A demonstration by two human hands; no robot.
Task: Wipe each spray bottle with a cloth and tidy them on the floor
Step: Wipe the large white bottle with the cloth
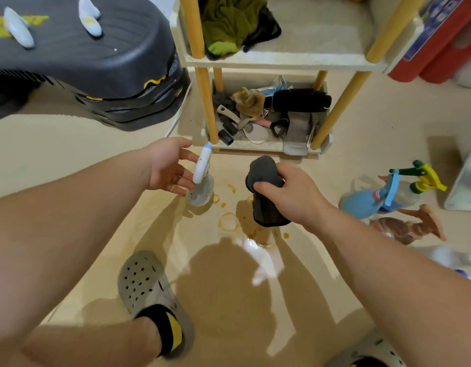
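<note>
One view only, head cam looking down at the floor [70,144].

Hidden or unclear: bottom of the clear spray bottle [201,192] is blurred, can't tell if it sits on the floor or is just above it. Right edge cuts off a pale item at the lower right; can't identify it. Lower shelf of the rack [282,60] is a jumble of dark bits and rags, mostly unreadable. Right shoe cropped at the bottom edge.

Room: open floor in the middle between both arms, with orange ring stains [228,221] and a glare patch. Rack closes off the top centre, black stacked cases [102,64] the top left, grey clog [147,284] the lower left.

Task items: clear bottle roughly upright, white trigger head leaning up toward the rack's front left leg. Left hand [168,165] spread, fingers loose beside the head, fingertips touching or nearly so; not clamped. Right hand [290,197] clenched round a dark grey cloth [266,192], which hangs down from the fist.

Near the right edge: blue spray bottle [361,205] and a clear one with green-yellow trigger [414,186] close together, a brown bottle [406,229] lying on its side just in front of them, nozzle pointing right.
</note>
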